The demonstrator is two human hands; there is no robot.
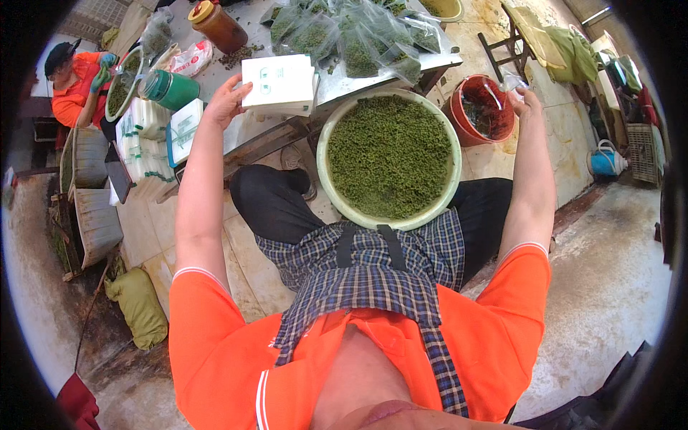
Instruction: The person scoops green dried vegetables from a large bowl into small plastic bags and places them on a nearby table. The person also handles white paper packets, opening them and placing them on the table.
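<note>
My left hand [227,102] has its fingers on the left edge of a stack of white printed packets [278,83] at the table's front edge; whether it grips them I cannot tell. My right hand [524,102] is raised at the right beside a red bucket [478,110], its fingers closed on a small piece of clear plastic film [514,81]. Between my arms, a round pale basin [323,156] full of small green berries or peppercorns [389,156] rests at my lap. Clear plastic bags of the same green produce [360,51] lie on the table behind it.
The metal table [258,32] bears a jar of brown liquid [217,27] and a green-filled jar [171,88]. Stacked white packets [142,145] stand at the left. A co-worker [80,86] in gloves handles produce beyond. A wooden stool [513,45] and a blue jug [607,160] are at the right.
</note>
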